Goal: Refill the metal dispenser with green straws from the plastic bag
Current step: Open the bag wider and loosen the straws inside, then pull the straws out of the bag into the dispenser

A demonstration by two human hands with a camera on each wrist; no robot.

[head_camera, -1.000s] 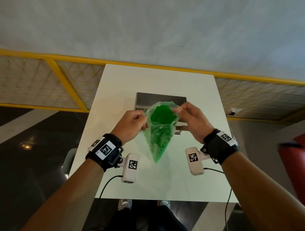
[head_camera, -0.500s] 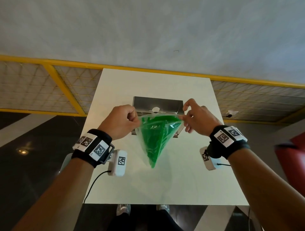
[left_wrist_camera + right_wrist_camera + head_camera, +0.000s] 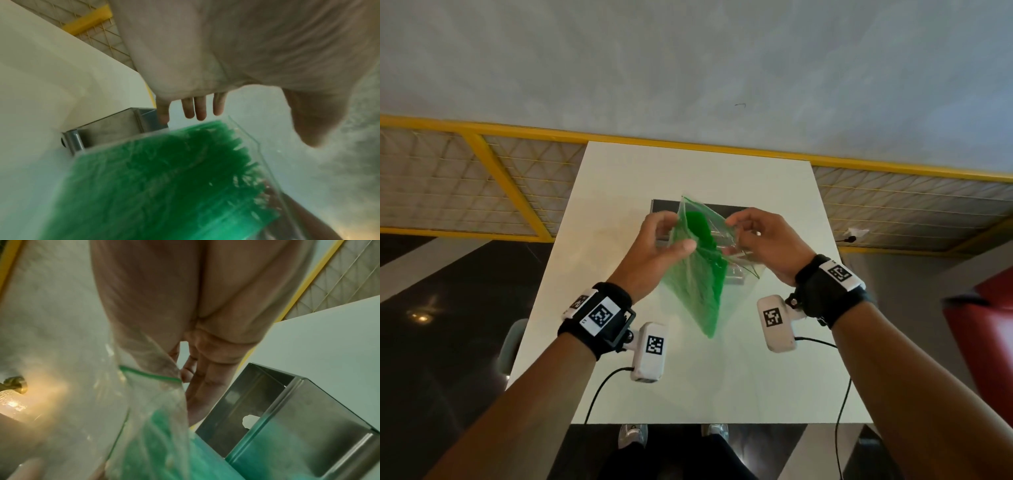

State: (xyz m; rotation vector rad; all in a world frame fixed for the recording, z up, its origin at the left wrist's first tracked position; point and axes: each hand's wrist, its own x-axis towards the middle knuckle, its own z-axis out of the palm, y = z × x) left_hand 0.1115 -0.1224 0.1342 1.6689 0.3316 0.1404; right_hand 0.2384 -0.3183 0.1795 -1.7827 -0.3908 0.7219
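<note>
A clear zip plastic bag (image 3: 698, 291) full of green straws (image 3: 697, 229) hangs above the white table (image 3: 688, 171), tilted, with its mouth up and its pointed bottom toward me. My right hand (image 3: 734, 236) pinches the bag's rim (image 3: 148, 373) by the green zip line. My left hand (image 3: 678, 231) is spread at the bag's left side, its thumb lying on the plastic and its fingers (image 3: 195, 110) straight. The open-topped metal dispenser (image 3: 726, 206) stands just behind the bag, also seen as a steel box (image 3: 308, 418). Its inside is mostly hidden in the head view.
A yellow-framed mesh railing (image 3: 482, 192) runs past the table's far edge. A red object (image 3: 983, 335) is at the right and a pale chair back (image 3: 515, 342) at the left. Wrist-camera cables (image 3: 599, 390) hang over the near table edge.
Both hands had pulled the bag's mouth wide. Now they have drawn closer, the bag has tilted, and my left hand has let go of the rim and spread its fingers.
</note>
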